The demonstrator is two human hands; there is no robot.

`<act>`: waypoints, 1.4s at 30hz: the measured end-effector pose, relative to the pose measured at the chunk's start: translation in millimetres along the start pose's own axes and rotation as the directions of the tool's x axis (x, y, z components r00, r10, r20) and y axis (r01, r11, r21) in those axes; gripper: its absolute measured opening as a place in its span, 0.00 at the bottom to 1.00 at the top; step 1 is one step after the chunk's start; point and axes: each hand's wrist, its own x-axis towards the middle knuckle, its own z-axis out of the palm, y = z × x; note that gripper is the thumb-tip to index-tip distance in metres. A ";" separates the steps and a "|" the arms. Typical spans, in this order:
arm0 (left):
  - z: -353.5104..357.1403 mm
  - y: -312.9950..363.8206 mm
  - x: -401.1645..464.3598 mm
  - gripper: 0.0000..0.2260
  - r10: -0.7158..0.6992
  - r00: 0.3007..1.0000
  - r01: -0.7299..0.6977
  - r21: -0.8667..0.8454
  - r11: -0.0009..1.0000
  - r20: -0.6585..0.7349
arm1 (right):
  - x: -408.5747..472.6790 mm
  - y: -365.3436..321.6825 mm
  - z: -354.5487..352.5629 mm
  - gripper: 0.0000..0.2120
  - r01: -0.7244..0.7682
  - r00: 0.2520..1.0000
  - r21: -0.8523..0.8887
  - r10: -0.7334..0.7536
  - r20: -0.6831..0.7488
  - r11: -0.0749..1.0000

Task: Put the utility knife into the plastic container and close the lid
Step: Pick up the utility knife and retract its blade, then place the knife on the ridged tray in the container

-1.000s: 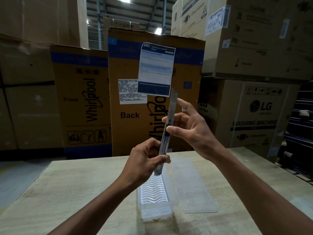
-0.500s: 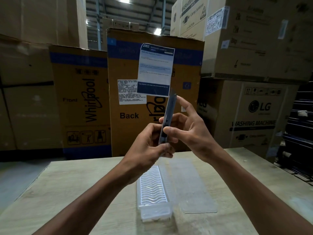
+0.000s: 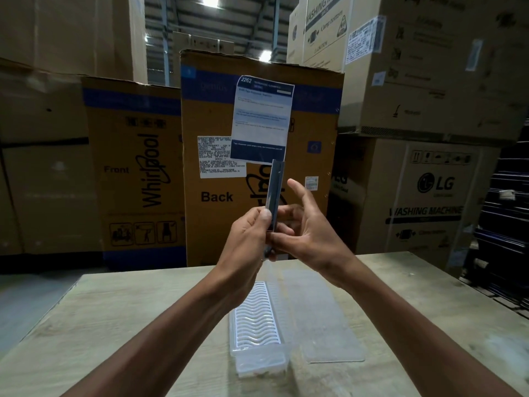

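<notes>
Knife: slim grey metal utility knife (image 3: 274, 193), held nearly upright above the table, its top end overlapping the lower edge of a paper sheet on the box behind; whether a blade is out cannot be told.
Left hand: left hand (image 3: 249, 239) is wrapped around the knife's lower half, thumb pressed on the near face, so it is clamped on the tool.
Right hand: right hand (image 3: 312, 233) touches the knife's lower part from the right with thumb and curled fingers; the index finger (image 3: 300, 193) points up, clear of the handle. It grips the knife lightly.
Container: long clear plastic container (image 3: 257, 328) lies open on the table below the hands, its long axis running away from the viewer, with a white wavy ribbed insert inside.
Lid: flat clear plastic lid (image 3: 323, 316) lies on the table just beside the container on its right, parallel to it.
Table: pale wood-grain table (image 3: 114, 325) carries both the container and the lid; the knife is in the air, well apart from both.
Background: tall brown Whirlpool cardboard boxes (image 3: 137, 167) with blue bands stand behind the table; a blue-and-white printed paper sheet (image 3: 262, 118) hangs on the middle one; LG washing machine cartons (image 3: 429, 196) are stacked on the right.
</notes>
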 end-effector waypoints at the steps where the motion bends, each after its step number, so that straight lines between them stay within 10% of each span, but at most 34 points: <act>1: -0.1 0.1 0.7 0.15 -0.010 1.000 0.010 -0.021 1.000 -0.021 | -1.2 1.7 3.2 0.48 0.011 1.000 -0.036 -0.011 -0.012 0.999; 14: 3.9 2.0 8.2 0.09 0.004 0.984 -0.014 -0.054 0.998 -0.180 | -18.8 21.1 34.3 0.23 0.165 0.815 -0.756 -0.520 -0.257 0.633; 42: -10.9 -17.6 6.1 0.09 -0.104 0.971 0.107 0.004 0.994 -0.217 | -31.8 21.4 51.7 0.15 0.257 0.893 -0.776 -0.448 -0.036 0.576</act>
